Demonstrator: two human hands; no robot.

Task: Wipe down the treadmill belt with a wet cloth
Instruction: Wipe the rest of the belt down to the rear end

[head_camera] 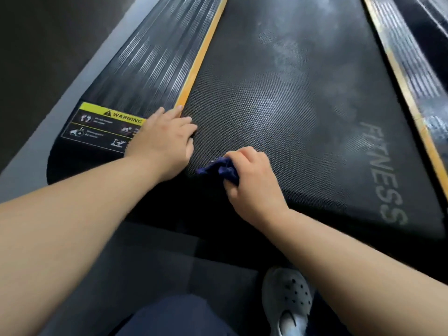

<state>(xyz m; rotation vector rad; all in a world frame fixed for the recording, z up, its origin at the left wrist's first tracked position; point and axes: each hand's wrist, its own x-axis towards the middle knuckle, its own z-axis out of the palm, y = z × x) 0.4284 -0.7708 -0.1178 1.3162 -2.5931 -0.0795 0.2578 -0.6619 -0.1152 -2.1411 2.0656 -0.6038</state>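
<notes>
The black textured treadmill belt (291, 98) runs away from me, with pale dusty smears along its middle and the grey word FITNESS near its right side. My right hand (252, 183) is closed around a bunched dark blue cloth (221, 169), pressing it on the belt's near left part. My left hand (166, 141) lies flat, fingers apart, on the belt's left edge where it meets the side rail, holding nothing.
A ribbed black left side rail (145, 61) with a yellow strip (201, 59) carries a yellow warning label (106, 126). A matching right rail (409, 76) borders the belt. My grey clog shoe (288, 299) and dark trouser knee (174, 316) are on the floor below.
</notes>
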